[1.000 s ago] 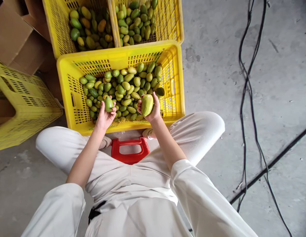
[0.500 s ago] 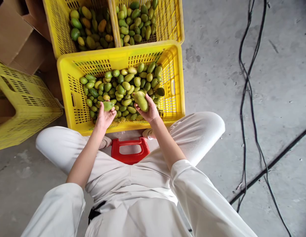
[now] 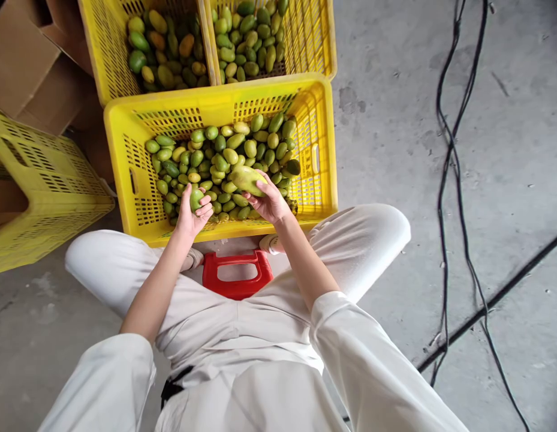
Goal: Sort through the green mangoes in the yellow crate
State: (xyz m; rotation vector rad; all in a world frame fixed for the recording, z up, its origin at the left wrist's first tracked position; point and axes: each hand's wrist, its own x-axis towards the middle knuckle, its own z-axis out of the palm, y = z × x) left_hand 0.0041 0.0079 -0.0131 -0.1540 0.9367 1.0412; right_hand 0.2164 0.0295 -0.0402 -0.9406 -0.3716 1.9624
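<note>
My left hand (image 3: 191,215) is closed round a small green mango (image 3: 196,199) above the near part of the yellow crate (image 3: 219,95). A larger yellow-green mango (image 3: 246,179) lies in the fingers of my right hand (image 3: 270,201), tilted with its far end toward the left. Both hands are over the crate, close to its near rim and apart from each other. Below them many small green and yellowish mangoes (image 3: 233,141) are heaped on the crate floor. One dark mango (image 3: 293,167) sits at the heap's right edge.
Two more yellow crates (image 3: 210,42) of mangoes adjoin at the far side. Another yellow crate (image 3: 48,174) stands at the left, with cardboard boxes (image 3: 26,66) behind it. A red plastic stool (image 3: 237,291) shows between my legs. Black cables (image 3: 453,144) cross the floor at the right.
The larger mango has turned in my right hand and shifted left. In my left hand the small mango has swung from lying sideways to upright, and the fingers have curled further round it.
</note>
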